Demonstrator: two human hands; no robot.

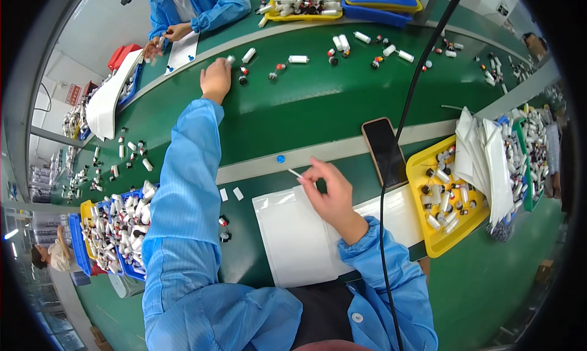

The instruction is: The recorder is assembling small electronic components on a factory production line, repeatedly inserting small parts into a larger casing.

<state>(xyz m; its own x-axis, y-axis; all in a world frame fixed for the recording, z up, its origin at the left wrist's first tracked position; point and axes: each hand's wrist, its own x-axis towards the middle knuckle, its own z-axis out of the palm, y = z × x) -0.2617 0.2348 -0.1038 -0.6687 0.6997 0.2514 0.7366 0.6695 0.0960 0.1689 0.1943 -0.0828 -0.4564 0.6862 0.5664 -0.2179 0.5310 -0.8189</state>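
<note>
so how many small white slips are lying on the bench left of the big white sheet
2: one slip beside the left sleeve, another slip just right of it. More may be hidden under that arm.

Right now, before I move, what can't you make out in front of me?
All in the head view:
Left hand: its hold on the small white piece is unclear; the piece is blurred.
Heaped white parts at left: partly hidden by your left sleeve.
Co-worker: head cut off by the upper edge.
Parts at the green surface's far right: too small to identify.
</note>
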